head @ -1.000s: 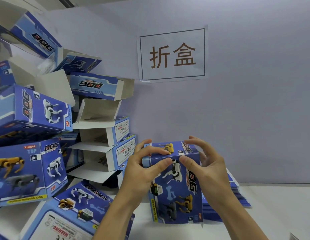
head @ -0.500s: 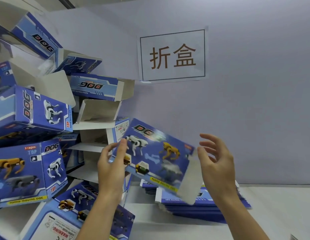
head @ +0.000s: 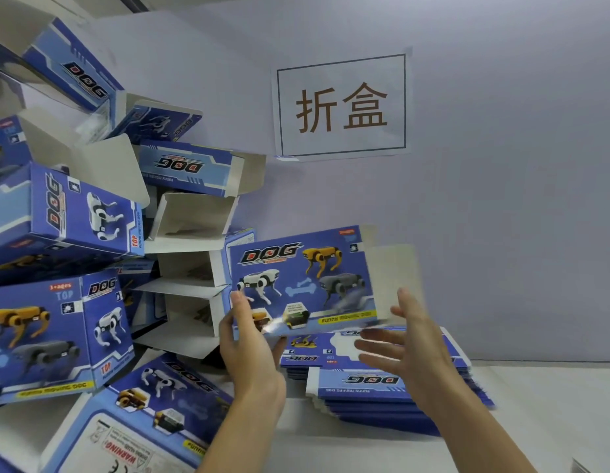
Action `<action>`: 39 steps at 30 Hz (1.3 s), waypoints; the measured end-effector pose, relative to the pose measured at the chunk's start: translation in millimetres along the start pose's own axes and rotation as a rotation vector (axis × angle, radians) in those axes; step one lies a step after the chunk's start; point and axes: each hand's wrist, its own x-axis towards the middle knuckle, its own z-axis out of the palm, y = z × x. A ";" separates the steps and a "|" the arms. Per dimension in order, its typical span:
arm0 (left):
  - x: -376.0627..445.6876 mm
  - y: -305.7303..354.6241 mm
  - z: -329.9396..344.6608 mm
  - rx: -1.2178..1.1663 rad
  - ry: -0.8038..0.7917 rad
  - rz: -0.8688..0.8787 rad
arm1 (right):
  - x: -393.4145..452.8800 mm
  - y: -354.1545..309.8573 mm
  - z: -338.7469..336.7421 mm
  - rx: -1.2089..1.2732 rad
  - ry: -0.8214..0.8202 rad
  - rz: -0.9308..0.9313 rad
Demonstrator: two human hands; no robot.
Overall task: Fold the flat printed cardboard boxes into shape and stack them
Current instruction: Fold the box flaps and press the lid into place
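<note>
A: Two surfaces frame the scene: a white worktop [head: 535, 421], matte and smooth, and a pale lilac wall [head: 501, 199] that rises from its far edge. On the wall hangs a white paper sign [head: 341, 105], rectangular, with a thin dark border and two brown characters.

B: And the cardboard?

A: Folded boxes [head: 68, 322], blue and glossy with printed robot dogs, form a leaning heap along the worktop's left edge and into its far left corner. Several lie tilted; some show open ends with plain white inner flaps. Flat blanks [head: 382, 394] lie in a low stack toward the far edge, near the middle, their printed faces up and their edges slightly fanned.

B: Where is the box being worked?

A: One flat printed box [head: 300, 278] is held upright in the air above that stack, its face toward the camera and a white flap at its right end. The left hand [head: 249, 349] pinches its lower left corner, thumb on the printed face and fingers behind.

B: The right hand?

A: The right hand [head: 412, 346] is blurred, with fingers spread and straight, below the box's lower right corner. Whether it touches the cardboard cannot be told.
</note>
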 end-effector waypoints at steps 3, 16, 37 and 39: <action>-3.3 -7.6 1.0 0.062 -0.133 -0.110 | 4.6 0.8 -1.4 0.178 -0.004 0.022; -5.4 -7.5 -0.9 0.583 -0.204 0.172 | 6.2 -20.4 -33.7 -0.434 0.384 -0.405; -20.6 32.9 15.1 1.005 -0.294 0.272 | -14.2 -10.1 7.5 -0.678 0.227 -0.787; -19.1 35.8 13.0 0.987 -0.334 0.173 | -16.0 -16.6 6.2 -0.648 0.169 -0.739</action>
